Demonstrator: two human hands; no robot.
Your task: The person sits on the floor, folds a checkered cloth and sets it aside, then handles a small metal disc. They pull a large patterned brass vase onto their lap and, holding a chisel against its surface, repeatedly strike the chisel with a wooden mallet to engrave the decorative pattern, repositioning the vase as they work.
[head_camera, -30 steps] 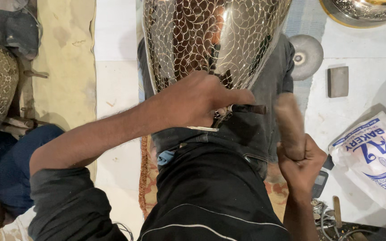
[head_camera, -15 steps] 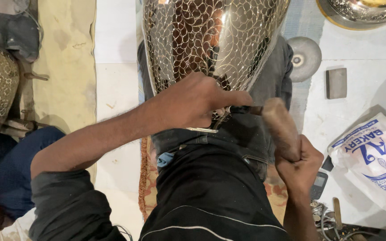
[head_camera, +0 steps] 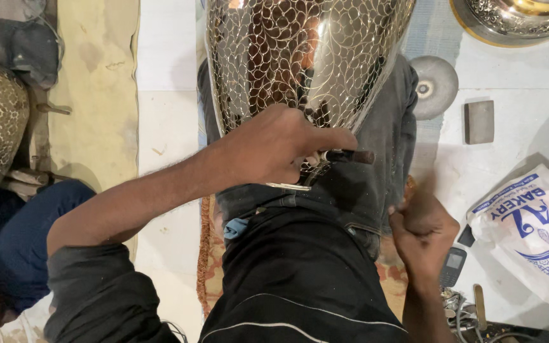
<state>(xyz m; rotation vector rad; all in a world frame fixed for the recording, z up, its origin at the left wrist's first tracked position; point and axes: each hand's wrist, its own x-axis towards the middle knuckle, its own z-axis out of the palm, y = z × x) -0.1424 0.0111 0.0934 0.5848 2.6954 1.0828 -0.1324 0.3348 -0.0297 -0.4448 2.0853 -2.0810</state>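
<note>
Likely risk: left hand (head_camera: 274, 149) pinches the chisel (head_camera: 347, 155) against the engraved metal vase (head_camera: 300, 57); right hand (head_camera: 424, 232), fisted on a mostly hidden mallet handle, could mis-strike, skidding the tip and scarring the pattern.

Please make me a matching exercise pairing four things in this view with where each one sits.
Things:
1. large shiny metal vase with engraved leaf pattern
2. small dark metal chisel
3. grey round grinding disc
4. white plastic bag with blue print

Places:
A. on the floor at the right edge
B. pinched in the left hand against the vase's narrow end
C. lying across the person's lap
D. on the floor just right of the vase, beside a grey rectangular block

Pairs: 1-C, 2-B, 3-D, 4-A
</note>
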